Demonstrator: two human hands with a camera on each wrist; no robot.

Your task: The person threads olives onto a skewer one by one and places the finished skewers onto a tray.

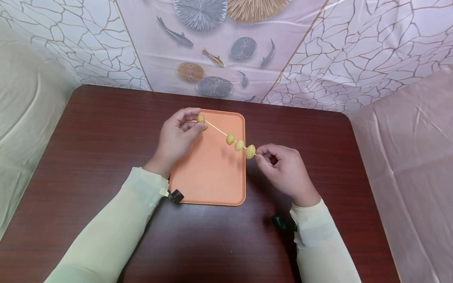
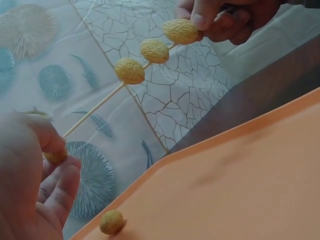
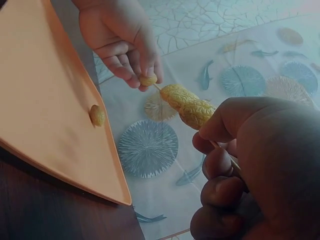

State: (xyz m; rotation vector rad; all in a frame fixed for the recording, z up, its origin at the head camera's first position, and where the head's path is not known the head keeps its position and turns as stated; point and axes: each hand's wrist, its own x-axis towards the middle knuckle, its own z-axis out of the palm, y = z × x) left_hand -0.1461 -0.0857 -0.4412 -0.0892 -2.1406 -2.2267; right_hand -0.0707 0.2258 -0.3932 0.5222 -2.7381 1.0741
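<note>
A thin wooden skewer (image 1: 216, 129) slants between both hands above the orange tray (image 1: 212, 177). Three wrinkled yellow oval pieces (image 1: 239, 145) are threaded on it toward the right end. My right hand (image 1: 283, 167) pinches the skewer just behind the last one, other fingers curled in. At the skewer's far end, my left hand (image 1: 178, 135) pinches another yellow piece (image 1: 200, 118) between thumb and fingertips. The skewer's tip meets that piece, partly covered by the fingers in the left wrist view. One loose yellow piece (image 2: 111, 222) lies on the tray near its edge, below the left hand.
The tray lies on a dark reddish-brown table (image 1: 209, 239). Behind the table hangs a patterned cloth (image 1: 219, 51) with fish and round shapes. Plain pale cloth (image 1: 407, 145) hangs at the sides. A small black device (image 1: 175, 195) sits at the left wrist.
</note>
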